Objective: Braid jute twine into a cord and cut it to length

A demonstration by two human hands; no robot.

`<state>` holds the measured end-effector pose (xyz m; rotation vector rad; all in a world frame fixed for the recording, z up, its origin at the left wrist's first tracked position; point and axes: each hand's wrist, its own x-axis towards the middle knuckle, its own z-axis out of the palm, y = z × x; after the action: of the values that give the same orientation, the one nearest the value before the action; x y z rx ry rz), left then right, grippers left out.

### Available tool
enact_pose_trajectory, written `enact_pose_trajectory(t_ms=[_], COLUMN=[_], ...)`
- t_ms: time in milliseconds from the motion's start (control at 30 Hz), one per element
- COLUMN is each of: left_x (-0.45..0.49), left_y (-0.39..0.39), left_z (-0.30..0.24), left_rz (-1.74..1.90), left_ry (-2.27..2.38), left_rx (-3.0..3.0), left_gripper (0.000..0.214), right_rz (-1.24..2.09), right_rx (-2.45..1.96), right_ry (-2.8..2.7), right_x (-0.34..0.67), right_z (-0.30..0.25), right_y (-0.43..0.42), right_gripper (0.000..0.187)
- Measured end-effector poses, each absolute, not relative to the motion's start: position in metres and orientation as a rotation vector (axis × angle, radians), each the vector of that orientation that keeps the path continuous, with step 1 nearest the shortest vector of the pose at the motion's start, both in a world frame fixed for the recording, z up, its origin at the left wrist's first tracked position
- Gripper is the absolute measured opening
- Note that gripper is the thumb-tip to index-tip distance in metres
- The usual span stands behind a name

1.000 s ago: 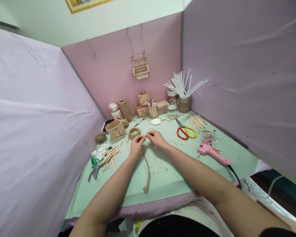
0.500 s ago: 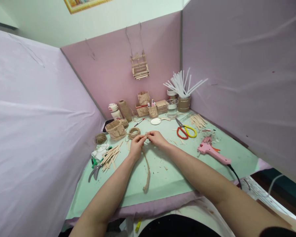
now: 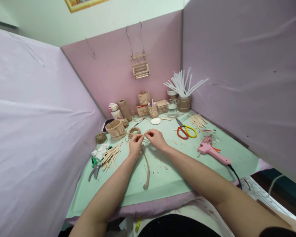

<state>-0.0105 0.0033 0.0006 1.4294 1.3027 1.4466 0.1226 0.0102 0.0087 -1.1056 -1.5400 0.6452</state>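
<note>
My left hand (image 3: 136, 143) pinches a thin tan twine near the middle of the table. Close beside it on the right, my right hand (image 3: 156, 138) is closed on the same twine, fingertips a little apart from the left ones. From under my left hand a thicker braided length of the twine (image 3: 147, 166) trails towards me over the green tabletop and ends in a knotted tip. Just beyond my hands lies a coil of twine (image 3: 134, 132). How the strand loops between my fingers is too small to make out.
Red-and-yellow scissors (image 3: 185, 129) and a pink glue gun (image 3: 213, 152) lie to the right. On the left are wooden sticks (image 3: 111, 156), pruning shears (image 3: 95, 171) and a tan basket (image 3: 115, 129). A cup of water (image 3: 172, 109) and a jar of white sticks (image 3: 184, 102) stand behind.
My fingertips have drawn slightly apart, the left hand shifting a little left, with the twine between them. The braided tail has barely moved.
</note>
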Motion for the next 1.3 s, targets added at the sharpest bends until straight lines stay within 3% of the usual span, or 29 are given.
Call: enact_pose_trajectory(t_ms=[333, 567, 867, 1100, 1300], left_x=[-0.011, -0.009, -0.006, -0.011, -0.01], left_y=[0.0, 0.0, 0.001, 0.009, 0.007], left_z=[0.006, 0.005, 0.008, 0.011, 0.008], left_rz=[1.538, 1.476, 1.483, 1.033, 1.238], left_ry=[1.292, 1.337, 1.295, 0.944, 0.962], left_rx=[1.855, 1.896, 1.456, 0.773, 0.923], left_gripper=[0.012, 0.011, 0.012, 0.014, 0.028], right_rz=[0.992, 0.865, 0.768, 0.484, 0.577], right_rx=[-1.093, -1.171, -1.165, -0.985, -1.048], right_ry=[-1.388, -1.457, -1.567, -1.783, -1.685], right_x=[0.125, 0.123, 0.119, 0.122, 0.122], right_z=[0.005, 0.007, 0.007, 0.01, 0.007], right_y=[0.017, 0.013, 0.008, 0.001, 0.005], right_gripper=[0.017, 0.012, 0.01, 0.007, 0.006])
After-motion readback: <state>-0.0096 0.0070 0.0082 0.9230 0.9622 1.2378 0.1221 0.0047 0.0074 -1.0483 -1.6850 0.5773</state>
